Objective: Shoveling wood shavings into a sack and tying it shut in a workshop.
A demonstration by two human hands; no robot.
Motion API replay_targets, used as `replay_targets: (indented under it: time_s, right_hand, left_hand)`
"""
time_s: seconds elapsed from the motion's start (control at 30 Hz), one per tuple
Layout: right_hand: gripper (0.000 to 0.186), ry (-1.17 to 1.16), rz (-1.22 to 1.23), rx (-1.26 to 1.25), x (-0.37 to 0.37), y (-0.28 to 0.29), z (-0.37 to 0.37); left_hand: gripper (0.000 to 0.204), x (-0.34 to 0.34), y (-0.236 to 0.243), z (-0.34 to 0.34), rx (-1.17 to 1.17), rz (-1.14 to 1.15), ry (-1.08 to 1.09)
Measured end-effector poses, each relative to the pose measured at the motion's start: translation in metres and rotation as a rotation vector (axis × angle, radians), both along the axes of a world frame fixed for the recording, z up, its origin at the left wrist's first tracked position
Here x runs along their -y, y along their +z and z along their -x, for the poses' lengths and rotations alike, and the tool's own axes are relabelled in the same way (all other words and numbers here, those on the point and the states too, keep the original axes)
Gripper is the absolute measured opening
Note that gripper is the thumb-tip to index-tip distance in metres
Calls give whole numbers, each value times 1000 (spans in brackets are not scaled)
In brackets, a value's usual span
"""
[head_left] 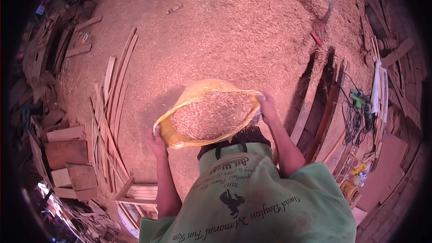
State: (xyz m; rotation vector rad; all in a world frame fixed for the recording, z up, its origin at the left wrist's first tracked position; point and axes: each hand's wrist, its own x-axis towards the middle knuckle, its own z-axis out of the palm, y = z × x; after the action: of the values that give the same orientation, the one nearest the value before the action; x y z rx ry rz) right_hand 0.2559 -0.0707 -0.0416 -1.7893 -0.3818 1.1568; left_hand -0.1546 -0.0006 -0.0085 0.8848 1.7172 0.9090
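A yellow woven sack (198, 85) stands in front of me, its mouth stretched wide. Wood shavings (211, 114) fill it close to the rim. My left hand (157, 143) grips the rim at the near left corner, fingers closed round the edge. On the opposite side, my right hand (267, 107) pinches the rim at the right end. The lower part of the sack is hidden beneath its mouth and the shavings.
Loose shavings cover the floor (216, 40). Long wooden strips (121, 81) lie at left. A red-handled saw (318, 33) rests at the far right. Thick planks (310, 94), a green power tool (360, 99) and its dark cable (355, 128) are on the right. A wooden frame (138, 193) stands near left.
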Motion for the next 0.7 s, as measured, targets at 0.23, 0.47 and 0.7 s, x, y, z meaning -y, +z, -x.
replay_targets:
  time_s: [0.23,0.47,0.7]
  right_hand:
    - [17,-45,-38,42,1,6,-25]
    - [17,-190,-8,-13,18,-11,-34]
    - [20,-152,128,68,52,-45,-46]
  left_hand:
    - [17,-10,13,-27,-172,-130,-167]
    - [18,3,6,-24,-177,155,-146]
    - [21,14,-25,-34,-33,104,-114]
